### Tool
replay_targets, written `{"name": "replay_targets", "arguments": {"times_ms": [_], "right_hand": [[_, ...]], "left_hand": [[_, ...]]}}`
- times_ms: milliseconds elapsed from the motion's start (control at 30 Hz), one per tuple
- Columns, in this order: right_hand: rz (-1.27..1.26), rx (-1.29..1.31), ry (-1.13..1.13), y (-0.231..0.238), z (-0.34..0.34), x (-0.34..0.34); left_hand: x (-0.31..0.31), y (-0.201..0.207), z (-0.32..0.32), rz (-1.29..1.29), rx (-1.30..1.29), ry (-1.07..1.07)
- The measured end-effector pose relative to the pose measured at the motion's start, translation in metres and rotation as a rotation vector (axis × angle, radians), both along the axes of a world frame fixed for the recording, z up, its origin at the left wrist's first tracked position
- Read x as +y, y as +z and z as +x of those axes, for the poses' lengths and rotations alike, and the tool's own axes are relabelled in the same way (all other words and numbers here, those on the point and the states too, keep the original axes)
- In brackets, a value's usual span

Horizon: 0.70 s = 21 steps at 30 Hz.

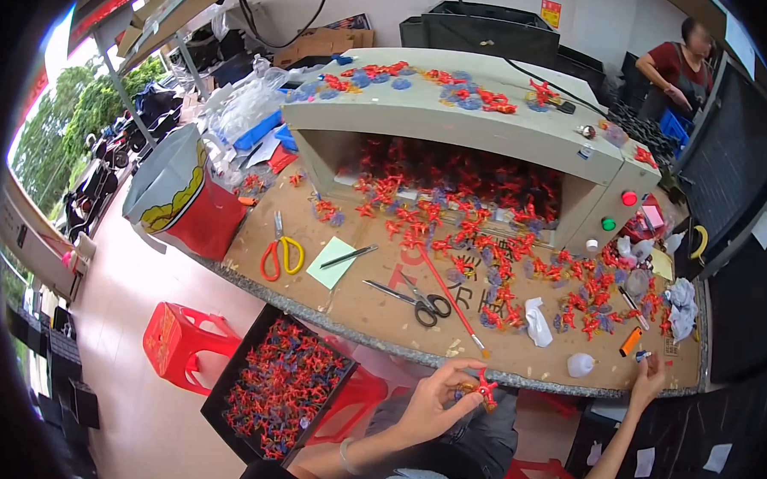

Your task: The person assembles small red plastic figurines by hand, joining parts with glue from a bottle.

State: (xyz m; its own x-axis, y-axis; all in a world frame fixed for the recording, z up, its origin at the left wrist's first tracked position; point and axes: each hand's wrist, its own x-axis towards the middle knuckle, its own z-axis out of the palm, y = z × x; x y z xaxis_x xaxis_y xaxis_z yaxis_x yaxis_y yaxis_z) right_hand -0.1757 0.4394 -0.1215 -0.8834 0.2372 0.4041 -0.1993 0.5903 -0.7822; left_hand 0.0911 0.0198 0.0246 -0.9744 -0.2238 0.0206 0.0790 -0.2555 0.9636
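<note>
Closest in, the left hand [432, 404] has its fingers curled around a small spiky red plastic piece with an orange bit [482, 388], pinched at the fingertips just off the near edge of the surface [346, 302]. The right hand [649, 378] is out to the right, well apart from that piece, fingers closed on a tiny blue-and-white object [643, 356] right at the near edge.

To the near left there's a black rectangular bin [281, 387] heaped with the same spiky red and bluish bits, and a red plastic stool [180, 340] beside it on the floor.

The surface itself looks like brown cardboard sheeting with a speckled stone rim. On it: black-handled metal scissors [415, 301], a thin red rod [451, 299], a pale green paper note [332, 262] with a dark pen [348, 256] across it, and orange-and-yellow handled scissors [281, 254] further left. A crumpled white scrap [537, 322], a little white bottle [580, 364] and an orange cylinder [631, 341] sit toward the right.

Further back, loads of loose red pieces [486, 252] spill out from under a boxy grey-green machine housing [457, 123], which has a red and a green button. Far right, another person [684, 68] stands.
</note>
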Motion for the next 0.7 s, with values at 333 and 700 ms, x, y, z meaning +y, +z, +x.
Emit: {"name": "replay_targets", "arguments": {"times_ms": [333, 700], "right_hand": [[-0.191, 0.108, 0.324, 0.137, 0.169, -0.203], [-2.006, -0.776, 1.642, 0.212, 0.250, -0.398]], "left_hand": [[-0.012, -0.022, 0.000, 0.018, 0.002, -0.078], [-0.053, -0.058, 0.058, 0.254, 0.310, 0.287]]}}
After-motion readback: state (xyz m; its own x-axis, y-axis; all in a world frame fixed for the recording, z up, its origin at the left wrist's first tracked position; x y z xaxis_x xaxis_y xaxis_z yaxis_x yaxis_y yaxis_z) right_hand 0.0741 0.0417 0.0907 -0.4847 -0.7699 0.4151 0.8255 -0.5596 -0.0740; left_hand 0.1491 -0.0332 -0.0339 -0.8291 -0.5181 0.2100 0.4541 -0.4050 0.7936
